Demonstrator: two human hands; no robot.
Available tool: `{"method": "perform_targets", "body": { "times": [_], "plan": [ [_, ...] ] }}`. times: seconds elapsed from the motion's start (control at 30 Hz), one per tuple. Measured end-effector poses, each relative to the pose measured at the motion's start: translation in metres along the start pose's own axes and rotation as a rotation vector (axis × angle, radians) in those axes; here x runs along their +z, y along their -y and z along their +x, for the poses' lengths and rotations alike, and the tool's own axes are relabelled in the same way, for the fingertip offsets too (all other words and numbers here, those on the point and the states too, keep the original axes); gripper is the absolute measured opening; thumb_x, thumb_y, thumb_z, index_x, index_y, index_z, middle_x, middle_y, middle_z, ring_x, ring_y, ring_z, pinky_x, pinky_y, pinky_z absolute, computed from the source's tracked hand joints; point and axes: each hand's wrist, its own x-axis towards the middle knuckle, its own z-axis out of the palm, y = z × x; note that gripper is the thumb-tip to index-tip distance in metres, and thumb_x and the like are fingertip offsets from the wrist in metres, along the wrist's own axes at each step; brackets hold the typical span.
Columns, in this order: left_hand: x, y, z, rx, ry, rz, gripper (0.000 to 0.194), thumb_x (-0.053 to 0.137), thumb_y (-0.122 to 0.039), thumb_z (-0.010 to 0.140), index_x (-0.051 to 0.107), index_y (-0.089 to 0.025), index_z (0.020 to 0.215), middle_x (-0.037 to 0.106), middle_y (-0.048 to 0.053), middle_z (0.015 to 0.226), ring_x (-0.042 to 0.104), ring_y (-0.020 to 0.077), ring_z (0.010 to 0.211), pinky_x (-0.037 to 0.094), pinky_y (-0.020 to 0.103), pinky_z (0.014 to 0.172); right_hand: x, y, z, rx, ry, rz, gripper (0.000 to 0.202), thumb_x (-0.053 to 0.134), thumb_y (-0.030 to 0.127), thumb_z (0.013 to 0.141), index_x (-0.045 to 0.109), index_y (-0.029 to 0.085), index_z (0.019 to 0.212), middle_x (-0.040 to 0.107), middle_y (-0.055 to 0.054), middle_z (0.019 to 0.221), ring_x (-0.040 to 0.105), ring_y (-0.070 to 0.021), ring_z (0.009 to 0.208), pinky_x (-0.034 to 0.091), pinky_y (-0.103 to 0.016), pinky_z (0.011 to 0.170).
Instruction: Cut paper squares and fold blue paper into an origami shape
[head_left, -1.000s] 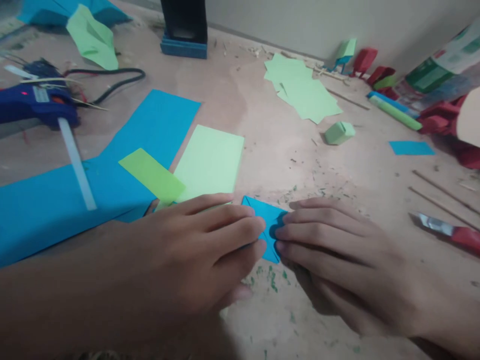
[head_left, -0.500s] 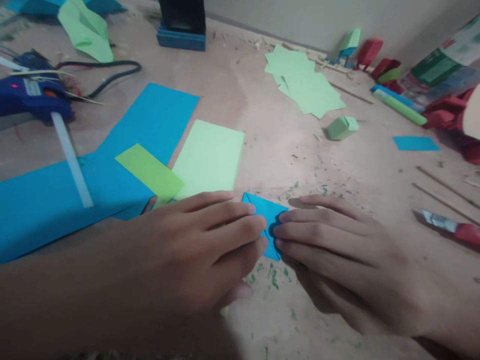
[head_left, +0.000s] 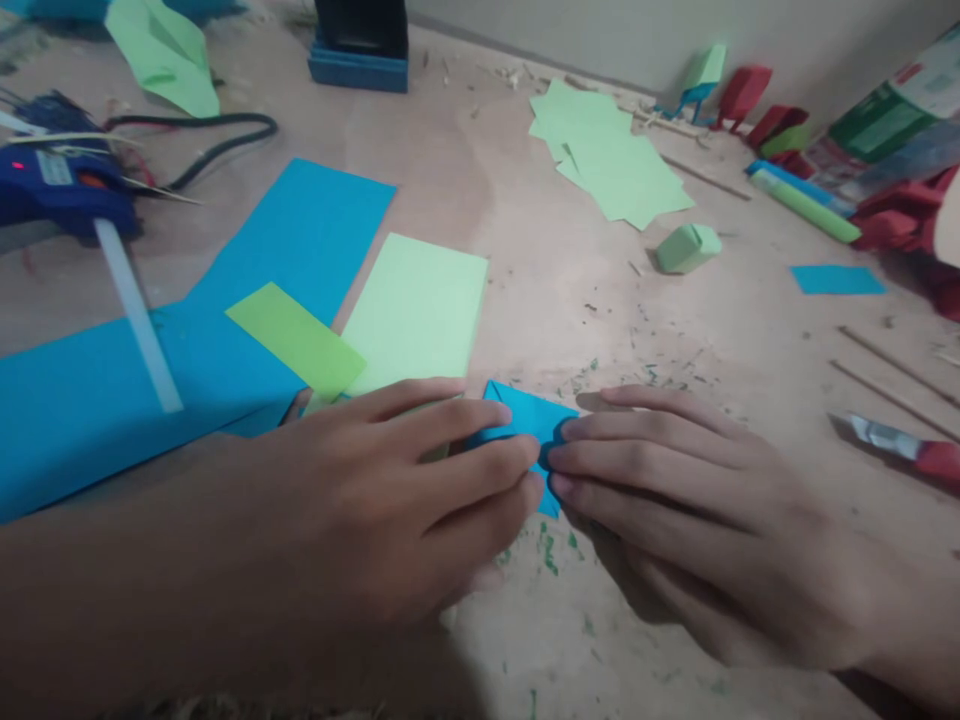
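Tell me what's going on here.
A person's left hand and right hand are on a small folded blue paper, which lies on the table. To its left, a lime-green paper strip lies across a larger blue sheet and a pale green sheet. A glue gun lies farther left; a red-handled utility knife lies right.
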Motion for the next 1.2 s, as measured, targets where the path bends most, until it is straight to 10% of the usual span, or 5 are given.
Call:
{"method": "perform_targets", "body": {
  "times": [0.53,1.2],
  "plan": [
    [0.0042,-0.0047,0.0002,-0.066,0.031,-0.064,0.037,0.043,-0.032,0.110,0.064,-0.016,0.135,0.065,0.004,0.143,0.054,0.0293,0.133,0.034,0.050,0.121,-0.0068,0.0033,0.0027,-0.016,0.059,0.066,0.032,0.054,0.009,0.095,0.073,0.018,0.119,0.076,-0.006,0.102,0.070,-0.0253,0.108,0.052,-0.048,0.112],
    [0.0081,-0.0064,0.0005,-0.072,0.004,-0.050,0.039,0.038,-0.032,0.111,0.065,-0.017,0.134,0.067,0.003,0.141,0.056,0.0300,0.131,0.036,0.049,0.120,-0.0004,-0.0023,0.0033,0.206,-0.191,-0.167,0.031,0.058,0.005,0.092,0.070,0.022,0.114,0.069,-0.009,0.104,0.063,-0.0277,0.095,0.052,-0.048,0.090]
  ]
}}
